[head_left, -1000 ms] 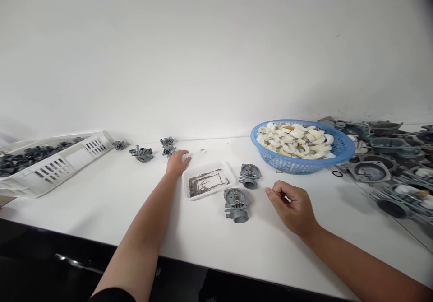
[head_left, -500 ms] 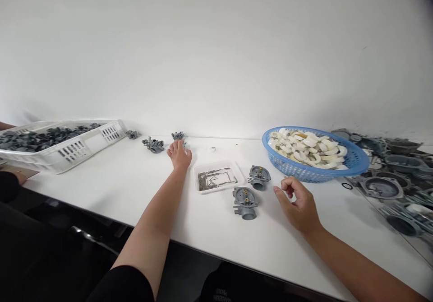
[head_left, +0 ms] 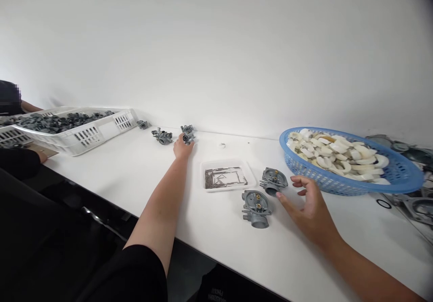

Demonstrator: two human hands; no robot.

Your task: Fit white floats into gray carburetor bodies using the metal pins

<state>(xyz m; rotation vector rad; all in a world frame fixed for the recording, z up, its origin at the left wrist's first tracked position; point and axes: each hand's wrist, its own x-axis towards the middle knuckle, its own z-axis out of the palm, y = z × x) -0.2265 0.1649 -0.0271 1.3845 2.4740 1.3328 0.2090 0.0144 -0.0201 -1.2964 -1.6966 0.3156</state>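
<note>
My left hand (head_left: 183, 149) reaches to the back of the table, its fingers around a small grey carburetor (head_left: 188, 137). Another carburetor (head_left: 186, 128) sits right behind that one. My right hand (head_left: 309, 207) is open, thumb and fingers apart, beside a carburetor body (head_left: 274, 178) with brass jets showing in its open bowl side. The thumb tip is close to its round bore; whether they touch I cannot tell. Nearer to me lies a second such carburetor body (head_left: 256, 208). A clear plastic tray (head_left: 252, 181) holding thin metal pins (head_left: 213, 178) stands left of these two.
A blue basket (head_left: 324, 185) of white curved parts stands at right, with a black ring (head_left: 384, 204) and more metal parts (head_left: 414, 207) beyond. At left are a white crate (head_left: 91, 139) of grey parts, two carburetors (head_left: 162, 136) (head_left: 142, 124) and another person's arm (head_left: 20, 161).
My right hand has opened and moved up to the farther carburetor body. My left hand has closed around the carburetor at the back. The view has shifted slightly left.
</note>
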